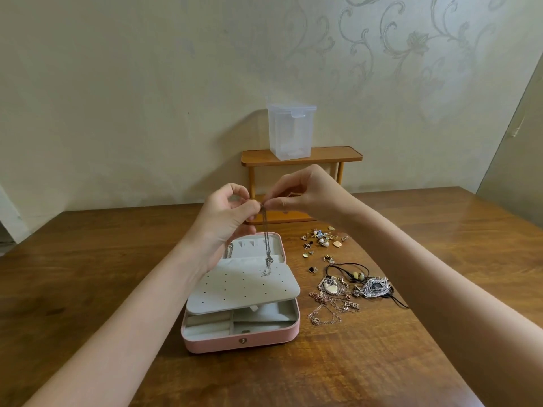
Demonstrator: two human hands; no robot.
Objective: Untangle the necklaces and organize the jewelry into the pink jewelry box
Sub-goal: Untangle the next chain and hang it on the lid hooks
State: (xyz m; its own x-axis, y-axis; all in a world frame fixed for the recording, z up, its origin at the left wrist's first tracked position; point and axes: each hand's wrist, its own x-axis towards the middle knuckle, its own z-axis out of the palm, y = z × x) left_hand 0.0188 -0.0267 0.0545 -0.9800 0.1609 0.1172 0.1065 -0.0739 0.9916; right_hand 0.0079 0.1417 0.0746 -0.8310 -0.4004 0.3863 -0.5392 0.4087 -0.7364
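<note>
At frame centre we pinched a thin silver chain necklace [266, 245] between our left hand [224, 218] and right hand [305, 195] — dangling over the open pink jewelry box [241, 342] — tangled necklaces [346, 292] lying right of it.
</note>
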